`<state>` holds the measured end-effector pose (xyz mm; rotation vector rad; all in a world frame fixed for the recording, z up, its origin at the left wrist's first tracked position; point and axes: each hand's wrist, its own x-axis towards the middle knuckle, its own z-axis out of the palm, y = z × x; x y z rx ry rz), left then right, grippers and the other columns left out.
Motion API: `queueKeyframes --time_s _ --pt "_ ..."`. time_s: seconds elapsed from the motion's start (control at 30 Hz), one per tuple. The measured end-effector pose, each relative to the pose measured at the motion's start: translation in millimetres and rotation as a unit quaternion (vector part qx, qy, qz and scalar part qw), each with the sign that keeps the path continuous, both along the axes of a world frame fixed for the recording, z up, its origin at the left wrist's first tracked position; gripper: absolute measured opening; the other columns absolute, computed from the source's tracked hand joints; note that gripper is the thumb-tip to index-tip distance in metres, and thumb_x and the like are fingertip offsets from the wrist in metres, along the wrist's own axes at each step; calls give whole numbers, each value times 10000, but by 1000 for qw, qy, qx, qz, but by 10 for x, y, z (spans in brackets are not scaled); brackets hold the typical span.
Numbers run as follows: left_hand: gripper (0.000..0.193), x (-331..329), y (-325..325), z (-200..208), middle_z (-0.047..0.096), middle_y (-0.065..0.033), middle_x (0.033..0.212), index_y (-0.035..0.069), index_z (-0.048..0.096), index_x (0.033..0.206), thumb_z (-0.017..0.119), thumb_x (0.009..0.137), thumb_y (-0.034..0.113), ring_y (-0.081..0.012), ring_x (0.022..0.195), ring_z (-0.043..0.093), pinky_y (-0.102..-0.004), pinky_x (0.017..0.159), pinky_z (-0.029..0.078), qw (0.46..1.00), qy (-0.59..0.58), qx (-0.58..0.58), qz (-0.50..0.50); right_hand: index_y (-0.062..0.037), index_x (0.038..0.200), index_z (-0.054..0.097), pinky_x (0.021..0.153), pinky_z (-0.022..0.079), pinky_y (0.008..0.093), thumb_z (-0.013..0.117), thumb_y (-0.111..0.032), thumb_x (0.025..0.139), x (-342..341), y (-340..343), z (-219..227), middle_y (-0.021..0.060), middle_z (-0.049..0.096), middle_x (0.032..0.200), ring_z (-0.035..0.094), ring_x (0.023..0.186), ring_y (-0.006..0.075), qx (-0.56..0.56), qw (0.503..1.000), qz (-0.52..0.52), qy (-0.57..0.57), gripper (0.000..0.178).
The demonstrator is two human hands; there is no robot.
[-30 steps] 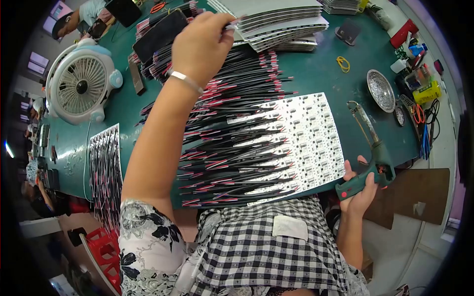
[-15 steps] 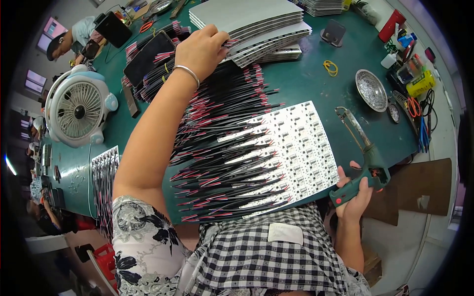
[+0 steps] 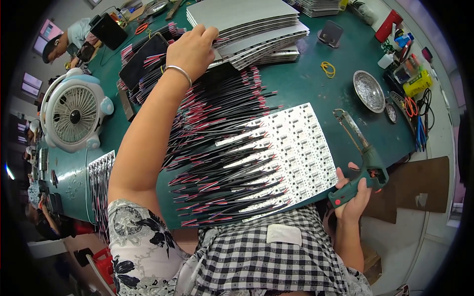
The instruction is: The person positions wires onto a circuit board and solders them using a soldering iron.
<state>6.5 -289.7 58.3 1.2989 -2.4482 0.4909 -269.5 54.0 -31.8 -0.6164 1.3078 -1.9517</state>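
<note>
My left hand [image 3: 194, 51] reaches to the far side of the bench with curled fingers. Red-and-black wire ends [image 3: 222, 40] poke out beside its fingertips, next to a stack of white panels [image 3: 242, 15]. Below that wrist lies a thick spread of black-sheathed wires [image 3: 217, 106] with red and white ends. My right hand [image 3: 354, 200] is wrapped round the green handle of a soldering gun [image 3: 373, 163], its metal tip pointing up and away. Left of the gun lies a white circuit board sheet [image 3: 301, 153], with rows of black wires [image 3: 232, 185] across its left part.
A white fan [image 3: 74, 116] stands at the left, near another wired sheet [image 3: 101, 172]. A dark phone [image 3: 143, 61] rests on wire bundles. Toward the right are a metal bowl [image 3: 369, 91], a yellow cord loop [image 3: 328, 69] and a phone stand [image 3: 330, 34]. Another person [image 3: 74, 42] sits at far left.
My left hand has shifted slightly left and toward me, its fingers still curled. The whole view has drifted a little left. My right hand keeps its grip on the soldering gun.
</note>
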Motion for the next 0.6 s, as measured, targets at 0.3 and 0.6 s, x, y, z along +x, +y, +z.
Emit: queueKeyframes --time_s 0.3,0.6 --pt "218 36 1195 439 533 -44 792 5 535 1150 473 997 147 -101 680 509 -209 597 412 766 493 353 -214 26 1262 394 1006 452 510 414 -231 996 -7 22 -50 200 540 1203 635 679 190 -3 1000 -8 -16 371" --pt "363 52 2213 417 634 -53 732 46 671 1122 657 760 35 -194 558 556 -300 517 440 940 205 171 -213 20 1335 339 925 497 510 421 -208 981 19 85 -7 239 530 1224 631 677 242 -30 999 25 -35 429"
